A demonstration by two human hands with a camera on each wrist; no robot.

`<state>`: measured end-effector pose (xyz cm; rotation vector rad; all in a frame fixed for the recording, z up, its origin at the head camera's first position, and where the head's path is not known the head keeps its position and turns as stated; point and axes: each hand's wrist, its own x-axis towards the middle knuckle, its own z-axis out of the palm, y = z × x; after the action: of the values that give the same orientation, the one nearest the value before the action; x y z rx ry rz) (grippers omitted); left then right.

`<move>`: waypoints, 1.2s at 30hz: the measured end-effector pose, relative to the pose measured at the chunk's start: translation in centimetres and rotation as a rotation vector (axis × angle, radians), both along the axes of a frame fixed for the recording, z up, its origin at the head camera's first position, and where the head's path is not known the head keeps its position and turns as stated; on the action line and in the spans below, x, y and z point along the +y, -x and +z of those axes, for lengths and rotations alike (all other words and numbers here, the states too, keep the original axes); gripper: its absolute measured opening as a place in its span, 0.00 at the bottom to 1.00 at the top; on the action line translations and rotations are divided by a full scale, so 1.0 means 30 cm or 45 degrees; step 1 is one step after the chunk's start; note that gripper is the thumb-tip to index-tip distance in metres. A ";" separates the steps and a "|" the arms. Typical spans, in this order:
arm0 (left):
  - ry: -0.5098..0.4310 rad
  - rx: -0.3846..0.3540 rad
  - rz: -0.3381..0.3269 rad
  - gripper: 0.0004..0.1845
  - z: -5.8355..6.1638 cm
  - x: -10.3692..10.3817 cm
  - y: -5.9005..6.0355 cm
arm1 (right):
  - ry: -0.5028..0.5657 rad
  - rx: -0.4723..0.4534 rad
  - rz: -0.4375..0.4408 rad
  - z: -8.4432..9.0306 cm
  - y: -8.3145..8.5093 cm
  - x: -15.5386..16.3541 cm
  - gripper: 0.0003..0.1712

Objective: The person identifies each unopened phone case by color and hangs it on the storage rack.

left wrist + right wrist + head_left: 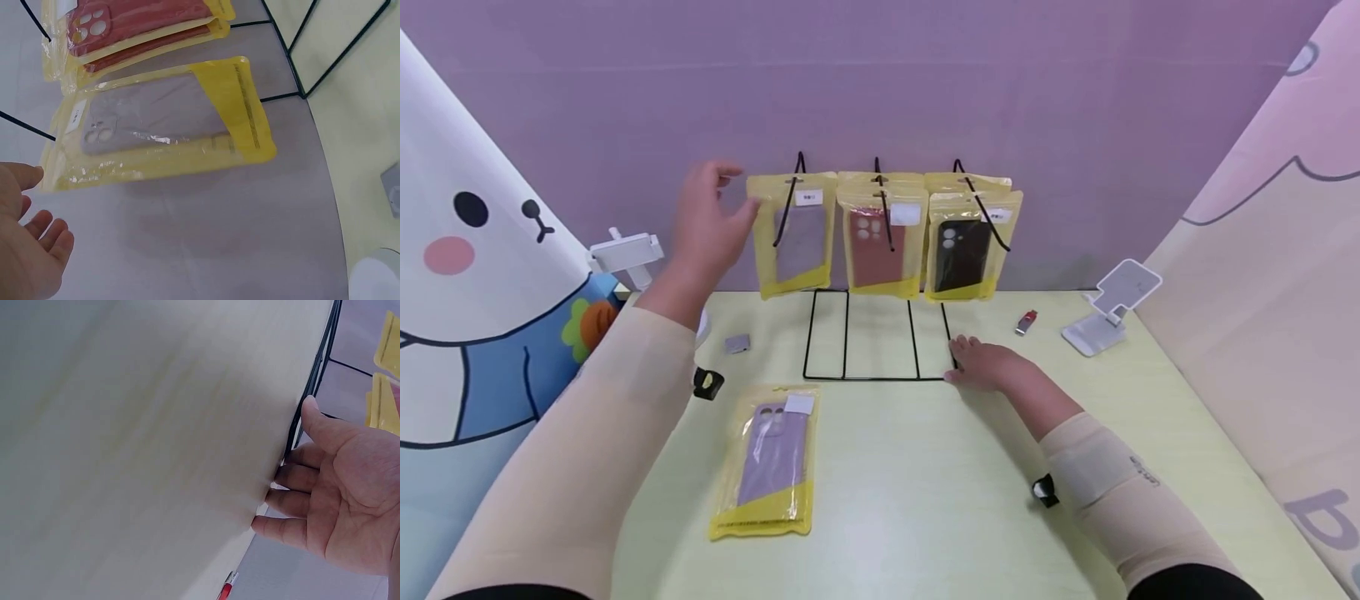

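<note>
Head view: left hand spread beside the hanging purple case; right hand flat, steadying the rack.

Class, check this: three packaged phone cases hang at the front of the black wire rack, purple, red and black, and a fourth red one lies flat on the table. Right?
Not quite: the packaged case lying on the table is purple, not red, as the head view shows. The front cases on the rack, purple, red and black, are as stated.

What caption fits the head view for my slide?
Left hand raised beside hanging purple phone case pack; right hand resting at black wire rack base.
</note>
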<state>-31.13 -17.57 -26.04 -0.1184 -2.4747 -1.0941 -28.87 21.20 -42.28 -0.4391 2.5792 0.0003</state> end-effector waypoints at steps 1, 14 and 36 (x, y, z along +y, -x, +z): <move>0.005 0.008 0.004 0.26 -0.004 -0.006 -0.008 | 0.001 0.001 0.001 0.000 0.001 -0.001 0.43; 0.172 -0.045 -0.052 0.20 -0.141 -0.051 -0.097 | 0.015 -0.013 -0.021 -0.001 0.005 0.002 0.44; 0.655 -0.575 -0.584 0.18 -0.433 -0.106 -0.232 | 0.005 -0.011 -0.020 0.003 -0.003 -0.003 0.43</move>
<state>-24.16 -20.77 -39.03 -0.6884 -3.1987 -0.6558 -28.77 21.11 -42.19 -0.4190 2.5748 -0.0121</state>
